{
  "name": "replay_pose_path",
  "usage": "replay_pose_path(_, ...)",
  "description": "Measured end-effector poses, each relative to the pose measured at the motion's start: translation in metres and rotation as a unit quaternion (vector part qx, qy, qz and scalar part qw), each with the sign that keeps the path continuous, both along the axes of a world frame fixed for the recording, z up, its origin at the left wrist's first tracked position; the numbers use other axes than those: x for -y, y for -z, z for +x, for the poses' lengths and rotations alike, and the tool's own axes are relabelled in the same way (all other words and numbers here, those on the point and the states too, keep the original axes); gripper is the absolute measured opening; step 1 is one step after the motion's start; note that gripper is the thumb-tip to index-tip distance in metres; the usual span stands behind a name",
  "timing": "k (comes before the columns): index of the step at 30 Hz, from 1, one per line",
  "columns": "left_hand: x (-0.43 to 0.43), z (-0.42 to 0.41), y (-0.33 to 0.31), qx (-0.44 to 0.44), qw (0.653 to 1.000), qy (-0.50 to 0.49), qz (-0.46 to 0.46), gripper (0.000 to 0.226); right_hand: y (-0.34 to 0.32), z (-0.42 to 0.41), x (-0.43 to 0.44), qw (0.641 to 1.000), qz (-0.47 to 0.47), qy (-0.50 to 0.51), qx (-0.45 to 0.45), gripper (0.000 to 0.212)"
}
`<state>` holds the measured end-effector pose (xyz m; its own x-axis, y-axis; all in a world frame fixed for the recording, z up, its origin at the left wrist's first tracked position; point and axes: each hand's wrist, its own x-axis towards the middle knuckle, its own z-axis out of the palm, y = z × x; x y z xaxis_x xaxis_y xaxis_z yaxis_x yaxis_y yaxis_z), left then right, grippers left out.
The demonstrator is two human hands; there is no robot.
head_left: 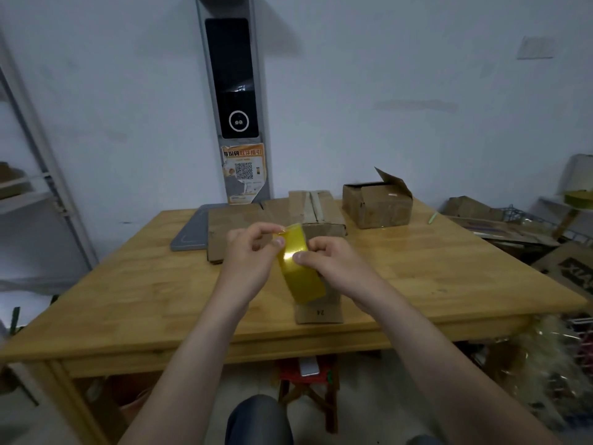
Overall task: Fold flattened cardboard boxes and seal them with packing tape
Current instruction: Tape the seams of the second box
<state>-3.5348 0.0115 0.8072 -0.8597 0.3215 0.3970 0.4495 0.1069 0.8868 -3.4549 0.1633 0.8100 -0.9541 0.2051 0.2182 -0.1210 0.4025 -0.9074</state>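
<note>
Where tape [300, 271] lies: between both hands, over box [321, 313], loose end up-left.
Left hand [253, 252]: pinches end.
Right hand [330, 261]: grips roll.

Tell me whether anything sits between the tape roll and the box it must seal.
Nothing visible does: the tape roll, gripped by the left hand and right hand, overlaps the cardboard box directly.

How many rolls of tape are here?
1: the yellow tape roll, gripped by the left hand and right hand over the wooden table. A yellowish object far right is too blurred to tell.
</note>
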Motion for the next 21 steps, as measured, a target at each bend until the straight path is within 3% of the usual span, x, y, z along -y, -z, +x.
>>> replay_pose_path(10, -0.015, 0.004, 0.001, -0.128, 0.985, 0.002, -0.112, 0.005, -0.002, 0.025, -0.009, 0.995, 0.087, 0.051, -0.010, 0.034)
replay_pose_path(13, -0.022, -0.001, -0.006, -0.077, 0.991, 0.023, -0.111, 0.004, -0.001, 0.026, -0.013, 0.987, 0.134, 0.086, -0.008, 0.038)
replay_pose_path(16, -0.025, -0.004, -0.014, -0.025, 0.995, 0.025, -0.089, 0.022, 0.001, 0.029, -0.019, 0.984, 0.145, 0.102, -0.011, 0.041)
replay_pose_path(18, -0.027, -0.004, -0.023, -0.025, 0.992, 0.039, -0.114, 0.027, -0.002, 0.032, -0.020, 0.983, 0.149, 0.104, -0.015, 0.040)
replay_pose_path(21, -0.030, -0.007, -0.038, -0.040, 0.985, 0.047, -0.164, 0.017, -0.008, 0.035, -0.021, 0.979, 0.180, 0.094, -0.024, 0.038)
